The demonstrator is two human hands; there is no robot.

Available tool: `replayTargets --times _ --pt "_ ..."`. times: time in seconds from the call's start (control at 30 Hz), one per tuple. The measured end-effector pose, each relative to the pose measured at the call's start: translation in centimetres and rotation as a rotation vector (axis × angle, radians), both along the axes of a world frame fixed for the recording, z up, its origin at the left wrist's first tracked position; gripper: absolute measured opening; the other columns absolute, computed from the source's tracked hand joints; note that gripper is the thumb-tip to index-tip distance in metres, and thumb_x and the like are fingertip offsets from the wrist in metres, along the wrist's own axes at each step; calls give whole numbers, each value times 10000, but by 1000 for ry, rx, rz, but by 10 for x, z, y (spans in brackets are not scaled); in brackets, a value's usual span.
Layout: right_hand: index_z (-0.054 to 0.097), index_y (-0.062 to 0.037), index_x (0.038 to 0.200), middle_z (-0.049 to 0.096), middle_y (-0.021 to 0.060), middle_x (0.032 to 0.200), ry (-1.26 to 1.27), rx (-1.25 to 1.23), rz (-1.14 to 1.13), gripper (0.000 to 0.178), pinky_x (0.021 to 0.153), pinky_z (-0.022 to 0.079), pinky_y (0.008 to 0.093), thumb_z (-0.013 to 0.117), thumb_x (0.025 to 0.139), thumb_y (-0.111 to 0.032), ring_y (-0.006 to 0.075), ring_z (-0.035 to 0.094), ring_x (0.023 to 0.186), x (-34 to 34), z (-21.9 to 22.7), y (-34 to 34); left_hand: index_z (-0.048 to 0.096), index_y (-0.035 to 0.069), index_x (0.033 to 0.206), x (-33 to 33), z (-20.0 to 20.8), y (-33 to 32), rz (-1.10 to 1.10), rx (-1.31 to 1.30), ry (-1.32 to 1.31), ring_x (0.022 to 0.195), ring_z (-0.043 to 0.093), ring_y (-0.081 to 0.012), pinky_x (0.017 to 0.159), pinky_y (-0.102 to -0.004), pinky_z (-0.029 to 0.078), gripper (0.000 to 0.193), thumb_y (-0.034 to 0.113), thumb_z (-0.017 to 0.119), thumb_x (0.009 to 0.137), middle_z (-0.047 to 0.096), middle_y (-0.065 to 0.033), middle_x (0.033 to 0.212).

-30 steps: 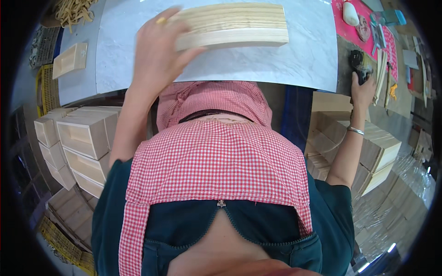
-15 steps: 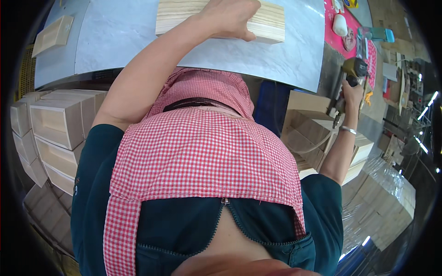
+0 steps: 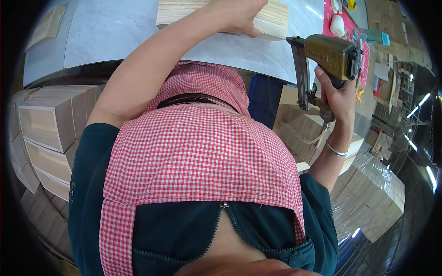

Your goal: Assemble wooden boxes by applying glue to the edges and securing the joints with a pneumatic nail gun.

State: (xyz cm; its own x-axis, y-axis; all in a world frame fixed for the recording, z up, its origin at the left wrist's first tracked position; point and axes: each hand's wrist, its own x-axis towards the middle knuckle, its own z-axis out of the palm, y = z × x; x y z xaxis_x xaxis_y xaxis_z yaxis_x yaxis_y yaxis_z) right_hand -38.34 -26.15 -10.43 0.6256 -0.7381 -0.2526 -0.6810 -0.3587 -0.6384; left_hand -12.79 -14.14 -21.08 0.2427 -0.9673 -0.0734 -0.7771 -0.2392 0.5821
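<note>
A pale wooden box [image 3: 275,20] lies on the table at the top of the view, its far side cut off by the picture's edge. My left hand [image 3: 240,17] grips it from above, with the thumb over the near side and the other fingers partly hidden. Off the table's right end, my right hand [image 3: 340,97] is wrapped around the handle of an air nail gun [image 3: 328,54]. The gun's nose and slanted magazine point left toward the box, a short gap away from it. An air hose fitting hangs from the handle's lower end.
The pale marbled table [image 3: 110,37] holds a wooden tray [image 3: 48,28] at its far left. Stacked open wooden boxes [image 3: 46,122] stand below left; more boxes [image 3: 299,126] stand below right. A white bottle [image 3: 337,25] sits on a pink surface. Plastic-wrapped stacks [image 3: 373,198] lie beyond.
My right hand has brought the nail gun up and left, turning it toward the box. My left hand stays on the box, which shifts slightly right in view.
</note>
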Motion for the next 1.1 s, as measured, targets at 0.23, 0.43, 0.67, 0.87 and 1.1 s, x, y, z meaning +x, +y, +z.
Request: replayTargets --times 0.23,0.43,0.67,0.87,1.1 --pt "676 0 829 540 6 513 70 -2 -31 257 366 340 238 789 890 -222 88 449 378 8 -4 8 676 19 1013 0 2 -2 -15 12 2 1018 592 -348 959 -451 451 515 389 813 681 643 -190 1043" --pt "679 0 828 534 6 505 -32 72 -133 254 363 345 236 779 899 -223 87 450 377 9 -7 21 681 20 1018 1 -9 -6 -3 -27 59 1014 590 -342 964 -449 446 509 380 813 683 644 -186 1040" --pt "670 -9 845 521 -4 513 23 79 -118 262 368 338 225 765 912 -244 81 437 385 12 -4 20 670 12 1059 -1 -3 -3 -1 2 68 1095 576 -356 991 -466 436 559 389 829 678 634 -200 1094" --pt "686 16 848 527 5 495 83 12 -124 264 365 338 231 775 902 -227 85 447 377 19 1 27 627 11 1097 21 9 32 -59 70 200 1311 483 -391 1045 -526 407 654 428 865 652 578 -234 1255" --pt "686 17 841 529 6 496 -32 15 -31 281 370 337 239 782 895 -242 87 445 381 24 8 42 584 48 984 52 4 103 105 248 146 1167 498 -358 999 -482 406 471 303 832 675 566 -187 1151"
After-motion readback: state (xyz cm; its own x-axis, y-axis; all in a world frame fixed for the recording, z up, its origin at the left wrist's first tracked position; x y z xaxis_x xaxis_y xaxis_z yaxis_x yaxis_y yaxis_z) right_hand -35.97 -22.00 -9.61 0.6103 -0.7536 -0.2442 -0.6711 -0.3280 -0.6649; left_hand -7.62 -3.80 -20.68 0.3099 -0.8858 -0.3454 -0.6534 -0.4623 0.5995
